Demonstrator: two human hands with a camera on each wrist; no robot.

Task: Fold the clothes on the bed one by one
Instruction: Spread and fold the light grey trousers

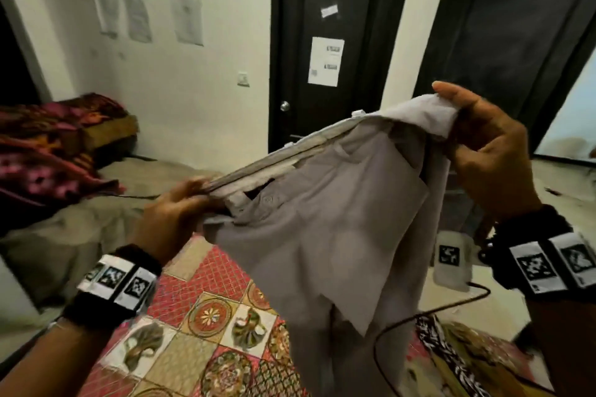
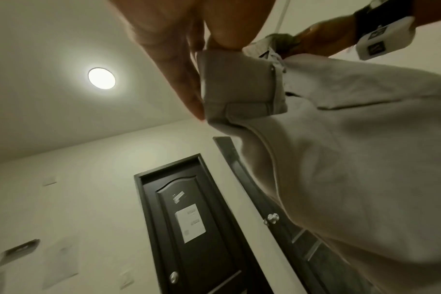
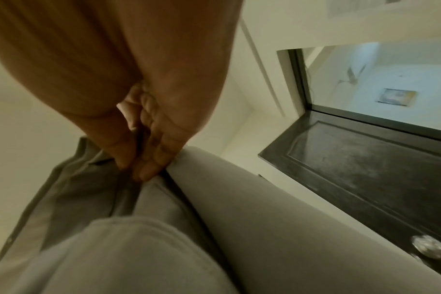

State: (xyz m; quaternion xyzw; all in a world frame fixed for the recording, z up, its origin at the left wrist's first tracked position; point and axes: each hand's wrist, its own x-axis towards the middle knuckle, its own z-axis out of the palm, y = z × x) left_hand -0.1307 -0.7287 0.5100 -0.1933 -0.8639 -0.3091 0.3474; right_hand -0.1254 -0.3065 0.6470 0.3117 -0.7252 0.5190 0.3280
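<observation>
Bed [image 1: 206,309], patterned cover, below. Grey trousers [image 1: 338,235] held in the air above it, waistband stretched between both hands, legs hanging down. Left hand [image 1: 174,206] pinched on the doubled waistband end; right hand [image 1: 483,151] higher, fingers curled over the other end. Dark cable [image 1: 419,316] trailing beside the hanging legs. Risk, as judged: legs laid down uneven or twisted because of the tilted waistband; hem snagged on the cable during lowering.
</observation>
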